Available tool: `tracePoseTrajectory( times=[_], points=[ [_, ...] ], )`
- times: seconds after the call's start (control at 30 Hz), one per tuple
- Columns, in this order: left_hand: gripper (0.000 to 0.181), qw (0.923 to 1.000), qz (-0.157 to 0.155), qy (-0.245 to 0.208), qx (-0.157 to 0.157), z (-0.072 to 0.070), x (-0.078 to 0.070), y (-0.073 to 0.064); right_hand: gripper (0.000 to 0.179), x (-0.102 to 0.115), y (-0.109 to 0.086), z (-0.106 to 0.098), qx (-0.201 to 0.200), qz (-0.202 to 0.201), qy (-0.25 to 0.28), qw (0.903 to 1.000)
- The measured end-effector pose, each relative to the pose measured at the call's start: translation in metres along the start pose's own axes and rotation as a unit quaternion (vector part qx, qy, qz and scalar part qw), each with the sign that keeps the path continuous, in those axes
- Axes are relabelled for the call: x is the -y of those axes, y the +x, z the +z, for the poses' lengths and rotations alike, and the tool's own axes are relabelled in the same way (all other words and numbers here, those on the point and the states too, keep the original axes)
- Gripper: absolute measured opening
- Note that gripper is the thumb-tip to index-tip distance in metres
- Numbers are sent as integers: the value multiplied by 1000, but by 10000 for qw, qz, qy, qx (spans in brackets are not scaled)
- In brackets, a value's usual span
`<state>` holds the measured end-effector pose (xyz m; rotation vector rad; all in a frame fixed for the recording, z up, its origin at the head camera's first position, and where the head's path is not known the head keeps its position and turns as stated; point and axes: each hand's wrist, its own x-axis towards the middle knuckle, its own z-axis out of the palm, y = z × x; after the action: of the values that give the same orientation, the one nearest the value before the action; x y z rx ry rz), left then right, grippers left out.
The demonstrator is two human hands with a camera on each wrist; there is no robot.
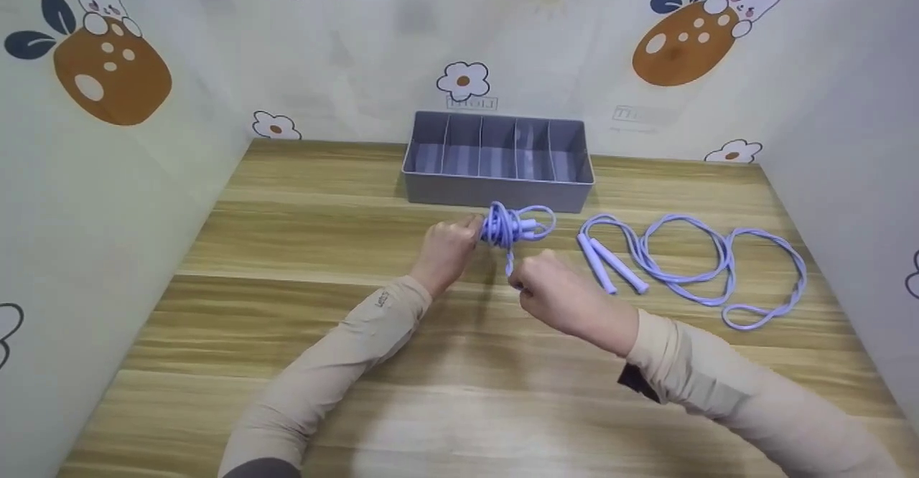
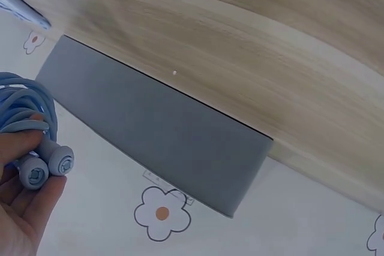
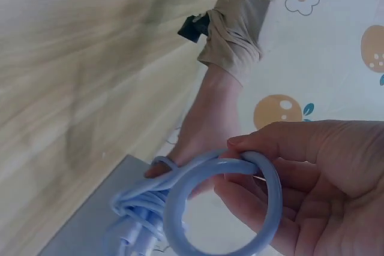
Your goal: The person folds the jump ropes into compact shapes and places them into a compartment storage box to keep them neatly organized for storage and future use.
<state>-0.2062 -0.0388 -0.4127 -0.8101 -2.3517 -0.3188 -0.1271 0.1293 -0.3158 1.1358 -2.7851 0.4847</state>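
A blue-purple jump rope (image 1: 502, 225) is held up over the table, its cord wound several times around its two handles. My left hand (image 1: 446, 252) grips this bundle; in the left wrist view its fingers curl around the handles, whose round end caps (image 2: 34, 173) stick out below the coils. My right hand (image 1: 563, 293) is close by on the right, pinching the free end of the cord between thumb and fingers. In the right wrist view that cord end forms a round loop (image 3: 174, 211). A strand runs from it to the wound bundle.
Behind the hands stands a grey box (image 1: 495, 189) with several narrow compartments, against the patterned back wall. A second jump rope (image 1: 718, 277) lies loosely looped on the wooden table at the right, its two handles (image 1: 619, 265) side by side.
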Motion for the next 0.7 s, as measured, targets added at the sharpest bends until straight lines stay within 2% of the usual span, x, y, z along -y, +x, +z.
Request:
tracePoseTrajectory(
  times=[0.27,0.37,0.53,0.63,0.7],
  points=[
    [15,9993,160,329,-94,-3,-4,2,24,-7,14,-24,194,-456,-487,9976],
    [13,9987,296,399,-131,-3,-5,3,26,-12,18,-30,197,-713,-806,9940],
    [12,9973,538,483,-88,-3,-5,2,33,-26,22,-31,89,-1386,-1516,9786],
    [13,9972,642,377,-65,-2,-5,0,28,-38,26,-28,-134,-1714,-1888,9669],
    [14,9968,725,317,-89,-2,-5,0,24,-46,29,-28,-280,-1797,-2012,9625]
  ],
)
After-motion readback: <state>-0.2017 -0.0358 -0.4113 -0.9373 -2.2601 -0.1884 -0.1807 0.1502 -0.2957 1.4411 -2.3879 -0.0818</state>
